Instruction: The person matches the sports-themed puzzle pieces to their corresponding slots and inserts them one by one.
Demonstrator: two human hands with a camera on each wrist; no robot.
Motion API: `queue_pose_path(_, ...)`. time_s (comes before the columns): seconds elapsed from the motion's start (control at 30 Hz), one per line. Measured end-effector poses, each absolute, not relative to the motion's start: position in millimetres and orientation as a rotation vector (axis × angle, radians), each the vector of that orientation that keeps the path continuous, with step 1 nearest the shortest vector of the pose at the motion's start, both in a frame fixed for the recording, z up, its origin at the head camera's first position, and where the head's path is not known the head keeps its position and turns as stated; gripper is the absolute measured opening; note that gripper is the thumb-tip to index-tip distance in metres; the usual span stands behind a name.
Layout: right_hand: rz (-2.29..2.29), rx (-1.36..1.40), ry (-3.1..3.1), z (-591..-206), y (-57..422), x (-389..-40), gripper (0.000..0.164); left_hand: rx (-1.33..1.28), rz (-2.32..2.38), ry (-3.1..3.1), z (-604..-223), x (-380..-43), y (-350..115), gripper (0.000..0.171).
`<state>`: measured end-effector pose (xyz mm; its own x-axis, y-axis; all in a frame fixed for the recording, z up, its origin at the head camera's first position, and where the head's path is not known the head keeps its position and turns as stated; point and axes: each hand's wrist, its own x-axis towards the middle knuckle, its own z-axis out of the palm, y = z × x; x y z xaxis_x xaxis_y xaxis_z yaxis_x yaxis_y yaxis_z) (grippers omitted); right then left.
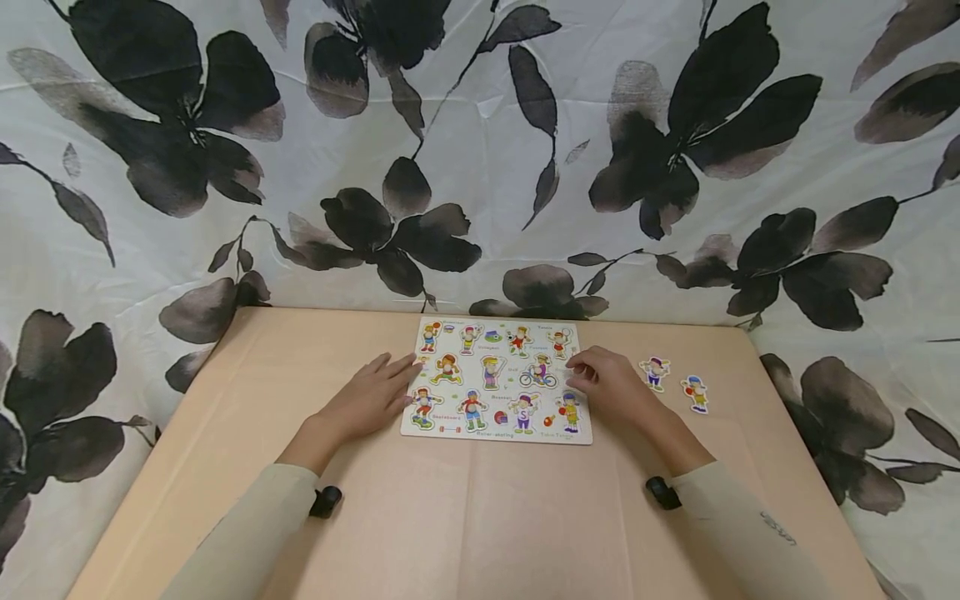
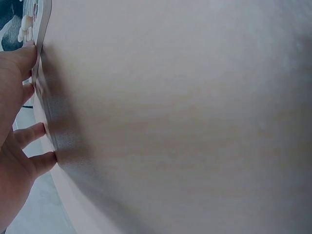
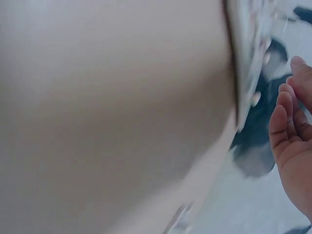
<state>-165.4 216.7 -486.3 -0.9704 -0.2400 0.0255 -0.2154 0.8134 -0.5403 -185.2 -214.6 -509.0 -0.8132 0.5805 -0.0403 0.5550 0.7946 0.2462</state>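
Note:
A white puzzle board (image 1: 468,437) printed with colourful sporting figures lies on the table. My left hand (image 1: 372,394) rests along its left edge, fingers extended; in the left wrist view the fingertips (image 2: 36,163) touch the board's side and the tabletop. At the right edge is my right hand (image 1: 611,385), its fingers loosely bent. The right wrist view shows the thumb (image 3: 301,70) close to the bent fingers, and no piece is visible between them. Two loose figure pieces, one in purple and white (image 1: 655,373) and one holding a red ball (image 1: 696,394), lie to its right.
The table (image 1: 525,517) has a light peach surface. Behind it and down both sides hangs white cloth (image 1: 480,150) with dark flowers. Small pale knobs (image 3: 256,98) stand up from the board's face.

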Motion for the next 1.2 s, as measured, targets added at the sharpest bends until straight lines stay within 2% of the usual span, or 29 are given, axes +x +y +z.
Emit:
queue_pose_path(0.13,-0.885,-0.244,2.981,-492,244,-165,0.027,0.923,0.332,2.864,-511,-185,-215,0.061)
queue_pose_path(0.6,-0.847,-0.130,3.138,-496,318,-160,0.028,0.925,0.326,2.866,-512,-181,-218,0.060)
queue_pose_path(1.2,-0.739,-0.035,3.086,-506,339,-164,0.016,0.940,0.346,2.875,-509,-182,-218,0.059)
